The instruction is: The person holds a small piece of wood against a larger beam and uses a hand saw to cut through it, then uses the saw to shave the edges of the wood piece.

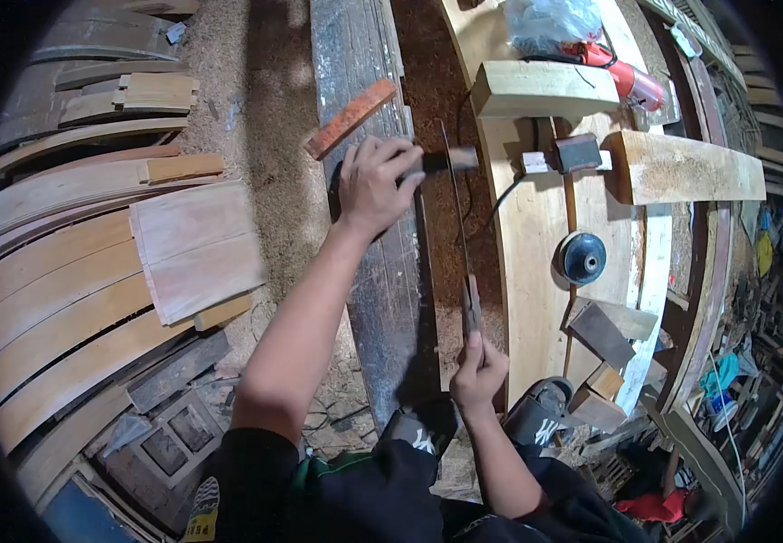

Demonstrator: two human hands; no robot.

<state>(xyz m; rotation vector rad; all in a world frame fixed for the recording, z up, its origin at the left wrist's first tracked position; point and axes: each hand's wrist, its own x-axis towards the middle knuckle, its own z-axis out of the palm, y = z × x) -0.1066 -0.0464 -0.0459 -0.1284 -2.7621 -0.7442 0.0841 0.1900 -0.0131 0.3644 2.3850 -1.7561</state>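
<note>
My right hand [479, 373] is closed around the handle of a handsaw [457, 204], whose thin blade points away from me, nearly edge-on to my view. My left hand [377, 184] grips a dark piece of wood [450, 161] on the worn plank bench [387, 299]. Its blurred, lighter end juts past the bench's right edge, and the blade overlaps it there. Part of this piece is hidden under my fingers. Just beyond my left hand, a reddish wood block [351, 118] lies slantwise on the bench.
Right of the gap stands a pale wood bench [531, 271] with thick timber blocks [545, 89], a red power tool [635, 86], a round black disc [583, 259] and dark offcuts [601, 333]. Stacked boards [66, 299] fill the left. A person in red [654, 505] is at lower right.
</note>
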